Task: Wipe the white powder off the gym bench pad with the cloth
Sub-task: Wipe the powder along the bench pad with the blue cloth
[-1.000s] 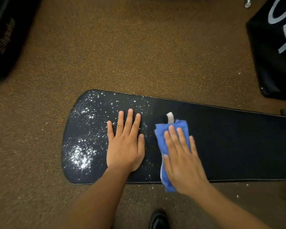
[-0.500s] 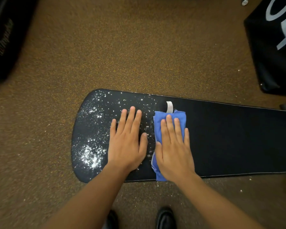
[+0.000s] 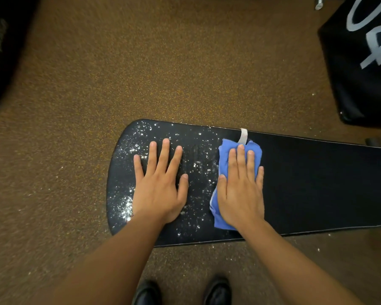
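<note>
Hands: left hand (image 3: 157, 186) lies flat with fingers spread, pressed bare on the pad and grasping nothing; right hand (image 3: 240, 188) lies flat with fingers together, pinning the cloth to the pad rather than gripping it.
Floor (image 3: 185, 73): brown speckled carpet all round, with a few white flecks near the pad's near edge.
Bench pad (image 3: 317, 183): long black surface running left to right; its rounded end is at the left, and everything right of the cloth looks clean.
Powder (image 3: 125, 205): white specks across the rounded left end, thickest just beside the left wrist and thinner between the two hands.
Cloth (image 3: 223, 159): folded blue rag under the right palm, at the border between dusted and clean pad; a pale tag (image 3: 243, 136) sticks out at its far edge.
Shoes (image 3: 217, 291): two dark toes at the bottom, near the pad's near side.
Risk 1: the left palm rests on powder, so it would likely smear it or carry it elsewhere once lifted.
Risk 2: a stroke toward the rounded end would likely push powder over the edge onto the carpet.
Risk 3: flat pressure alone could let the cloth bunch or slip.
</note>
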`<action>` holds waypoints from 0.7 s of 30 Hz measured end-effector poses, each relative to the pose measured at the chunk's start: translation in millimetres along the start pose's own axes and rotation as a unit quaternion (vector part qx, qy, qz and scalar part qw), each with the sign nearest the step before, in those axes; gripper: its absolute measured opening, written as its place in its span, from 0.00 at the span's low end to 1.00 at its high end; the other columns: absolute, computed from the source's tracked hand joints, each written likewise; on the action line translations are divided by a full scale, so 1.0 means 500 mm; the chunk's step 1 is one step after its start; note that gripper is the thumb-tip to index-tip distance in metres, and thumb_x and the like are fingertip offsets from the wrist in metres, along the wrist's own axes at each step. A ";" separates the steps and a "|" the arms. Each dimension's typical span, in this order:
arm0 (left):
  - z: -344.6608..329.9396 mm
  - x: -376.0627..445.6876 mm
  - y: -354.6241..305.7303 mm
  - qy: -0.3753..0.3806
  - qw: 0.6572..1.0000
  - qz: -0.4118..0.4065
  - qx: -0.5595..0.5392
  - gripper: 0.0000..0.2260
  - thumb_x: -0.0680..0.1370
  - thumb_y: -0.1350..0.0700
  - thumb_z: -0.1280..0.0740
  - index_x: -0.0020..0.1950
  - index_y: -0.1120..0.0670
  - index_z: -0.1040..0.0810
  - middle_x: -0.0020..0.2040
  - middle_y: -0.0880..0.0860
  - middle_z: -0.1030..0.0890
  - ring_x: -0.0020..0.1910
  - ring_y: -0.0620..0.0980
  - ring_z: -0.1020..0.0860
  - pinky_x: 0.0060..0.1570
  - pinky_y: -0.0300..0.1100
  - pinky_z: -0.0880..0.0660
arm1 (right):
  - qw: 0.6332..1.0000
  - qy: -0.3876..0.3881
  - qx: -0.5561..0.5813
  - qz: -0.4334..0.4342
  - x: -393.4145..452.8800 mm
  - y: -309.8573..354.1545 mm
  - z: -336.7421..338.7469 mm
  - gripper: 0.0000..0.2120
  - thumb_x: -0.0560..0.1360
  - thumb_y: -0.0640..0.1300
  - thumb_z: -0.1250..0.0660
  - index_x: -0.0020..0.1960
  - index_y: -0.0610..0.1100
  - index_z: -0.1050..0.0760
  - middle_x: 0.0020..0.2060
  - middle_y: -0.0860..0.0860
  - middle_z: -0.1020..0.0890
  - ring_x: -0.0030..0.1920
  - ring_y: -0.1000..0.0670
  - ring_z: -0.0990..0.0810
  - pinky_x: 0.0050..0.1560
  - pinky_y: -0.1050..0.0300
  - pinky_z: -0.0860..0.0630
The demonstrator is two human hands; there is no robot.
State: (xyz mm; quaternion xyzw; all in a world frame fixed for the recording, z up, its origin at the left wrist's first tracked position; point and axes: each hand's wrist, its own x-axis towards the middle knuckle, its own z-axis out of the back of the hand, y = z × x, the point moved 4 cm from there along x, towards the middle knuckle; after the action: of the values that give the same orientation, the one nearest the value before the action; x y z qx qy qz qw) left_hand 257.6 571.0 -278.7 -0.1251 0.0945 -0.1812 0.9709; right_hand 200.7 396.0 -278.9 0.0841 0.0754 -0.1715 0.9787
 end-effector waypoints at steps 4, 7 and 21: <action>0.000 0.000 -0.002 -0.001 1.000 -0.001 0.002 0.28 0.81 0.42 0.53 0.80 0.47 0.51 0.81 0.51 0.54 0.79 0.53 0.60 0.75 0.61 0.60 | 0.999 -0.007 0.018 -0.041 0.096 0.052 0.011 0.31 0.81 0.52 0.54 0.79 0.41 0.59 0.80 0.45 0.58 0.78 0.43 0.62 0.76 0.37 0.57; -0.002 0.001 0.000 -0.002 1.000 0.002 0.005 0.28 0.81 0.42 0.53 0.80 0.47 0.51 0.81 0.50 0.55 0.79 0.53 0.60 0.75 0.61 0.60 | 1.000 -0.022 -0.004 0.013 0.068 0.064 0.006 0.31 0.80 0.51 0.55 0.79 0.39 0.56 0.80 0.43 0.54 0.79 0.41 0.58 0.76 0.37 0.54; -0.002 -0.002 0.000 -0.015 1.000 0.007 -0.005 0.28 0.80 0.42 0.51 0.80 0.47 0.47 0.81 0.50 0.52 0.79 0.53 0.58 0.75 0.61 0.57 | 1.000 -0.007 -0.012 0.009 0.134 0.068 0.023 0.36 0.75 0.53 0.62 0.79 0.37 0.55 0.79 0.40 0.55 0.78 0.38 0.57 0.76 0.37 0.55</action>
State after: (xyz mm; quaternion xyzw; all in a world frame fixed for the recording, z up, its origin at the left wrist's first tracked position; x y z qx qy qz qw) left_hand 256.6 571.0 -279.4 -0.1316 0.0817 -0.1725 0.9728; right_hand 276.4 403.7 -275.0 0.0714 0.0696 -0.1627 0.9816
